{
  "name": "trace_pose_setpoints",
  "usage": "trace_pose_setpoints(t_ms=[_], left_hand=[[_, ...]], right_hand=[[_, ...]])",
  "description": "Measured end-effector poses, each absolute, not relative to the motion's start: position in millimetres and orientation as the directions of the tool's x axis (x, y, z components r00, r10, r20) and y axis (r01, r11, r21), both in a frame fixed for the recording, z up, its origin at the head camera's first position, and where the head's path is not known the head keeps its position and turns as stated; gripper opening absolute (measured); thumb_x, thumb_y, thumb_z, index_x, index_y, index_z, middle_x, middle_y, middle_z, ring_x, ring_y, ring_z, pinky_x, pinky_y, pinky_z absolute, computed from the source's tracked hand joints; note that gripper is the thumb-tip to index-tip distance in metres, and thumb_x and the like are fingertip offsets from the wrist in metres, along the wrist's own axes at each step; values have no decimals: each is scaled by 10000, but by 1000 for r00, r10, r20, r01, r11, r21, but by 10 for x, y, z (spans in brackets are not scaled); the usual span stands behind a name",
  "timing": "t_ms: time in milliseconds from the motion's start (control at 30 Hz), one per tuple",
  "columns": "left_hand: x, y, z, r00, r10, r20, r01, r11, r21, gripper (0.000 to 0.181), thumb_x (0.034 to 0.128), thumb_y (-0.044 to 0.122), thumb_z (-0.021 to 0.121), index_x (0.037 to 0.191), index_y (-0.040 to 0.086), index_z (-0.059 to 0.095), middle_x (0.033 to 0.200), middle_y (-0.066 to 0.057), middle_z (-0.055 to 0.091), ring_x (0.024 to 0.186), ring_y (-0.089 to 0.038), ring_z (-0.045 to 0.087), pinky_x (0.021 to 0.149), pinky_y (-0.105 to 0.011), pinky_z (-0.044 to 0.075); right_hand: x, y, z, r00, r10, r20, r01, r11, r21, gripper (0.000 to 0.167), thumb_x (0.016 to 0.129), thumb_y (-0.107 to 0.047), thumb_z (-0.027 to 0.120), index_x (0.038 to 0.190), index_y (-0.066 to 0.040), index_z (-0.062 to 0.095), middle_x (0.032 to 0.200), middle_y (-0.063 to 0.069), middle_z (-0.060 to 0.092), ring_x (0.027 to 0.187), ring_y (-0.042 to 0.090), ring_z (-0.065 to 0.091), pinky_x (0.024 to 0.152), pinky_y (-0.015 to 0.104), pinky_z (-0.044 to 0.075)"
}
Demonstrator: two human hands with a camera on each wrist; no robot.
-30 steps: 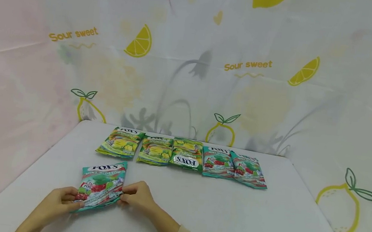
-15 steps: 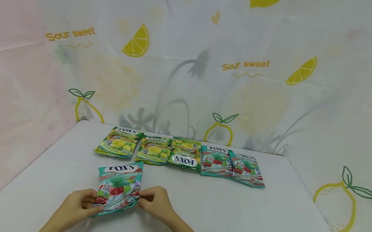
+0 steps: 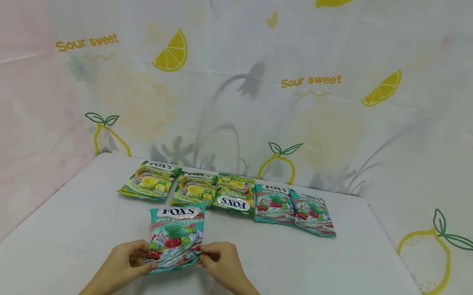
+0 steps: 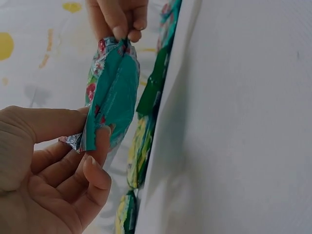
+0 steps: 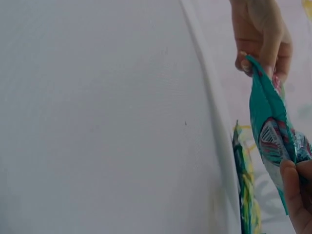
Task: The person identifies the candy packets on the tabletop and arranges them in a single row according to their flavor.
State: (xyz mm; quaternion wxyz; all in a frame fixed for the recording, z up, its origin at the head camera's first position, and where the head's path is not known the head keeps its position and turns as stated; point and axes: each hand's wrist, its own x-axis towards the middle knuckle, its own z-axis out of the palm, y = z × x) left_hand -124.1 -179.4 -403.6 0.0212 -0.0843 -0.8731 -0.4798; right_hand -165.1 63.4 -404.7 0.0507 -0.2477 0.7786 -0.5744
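Note:
A teal bag of Fox's Mint Blossom candy [image 3: 176, 237] is held up above the front part of the table, its printed face toward the head camera. My left hand [image 3: 125, 264] pinches its lower left corner between thumb and fingers. At the lower right edge, my right hand [image 3: 224, 265] pinches the bag too. In the left wrist view the teal bag [image 4: 114, 92] shows its seam and underside, with the left hand [image 4: 58, 165] near and the right hand [image 4: 119, 17] beyond. The right wrist view shows the bag's barcode side [image 5: 270, 126] stretched between both hands.
Along the back of the white table [image 3: 313, 280] lies a row of candy bags: several yellow-green Springtea bags [image 3: 152, 182], one turned upside down [image 3: 235, 195], then two Mint Blossom bags [image 3: 274, 204], the rightmost [image 3: 312, 214] tilted. A lemon-print cloth [image 3: 244, 71] hangs behind.
Both hands have carried the Mint Blossom bag rightward from the left side of the table toward the middle, keeping their pinch on it. The back row stays put; the view has shifted slightly.

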Motion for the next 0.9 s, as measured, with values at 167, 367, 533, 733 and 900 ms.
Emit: trace_pose_setpoints(t_ms=[167,367,533,733,900], left_hand=[[-1252,-1671,-4043,-978,149,146,203,505,839,261,751,75,760,916,-66,615,825,-105,668,610,-32,540,574,-221,492],[-1312,-1463,-4060,-970,181,164,232,468,853,237,759,72,751,907,-55,617,821,-98,667,610,-27,530,568,-217,489],[-1370,-1286,-4075,-959,204,197,269,430,862,234,761,62,751,910,-60,618,818,-92,662,612,-24,526,563,-215,486],[-1425,-1117,-4069,-939,242,246,327,400,856,209,768,57,746,897,-49,620,796,-71,649,615,-13,501,552,-213,475],[-1469,-1009,-4055,-928,259,268,355,396,847,199,770,54,745,889,-43,619,738,-24,594,611,-16,463,537,-209,451]], right_hand=[[-1603,762,-4028,-876,-432,215,-331,216,-918,199,822,117,580,1001,142,663,905,220,694,711,270,687,621,173,516],[-1589,963,-4018,-883,-400,244,-361,248,-899,180,826,112,586,982,141,672,871,210,696,662,230,663,592,171,505],[-1586,1132,-4031,-897,-362,254,-361,268,-893,176,838,111,570,979,156,665,869,218,693,661,238,661,595,183,515],[-1555,1291,-4020,-915,-314,254,-347,290,-892,180,842,108,573,990,168,655,875,226,690,677,263,670,601,210,529],[-1521,1399,-3995,-922,-287,259,-339,278,-899,182,845,104,577,996,179,645,901,247,681,704,259,677,626,239,544]])
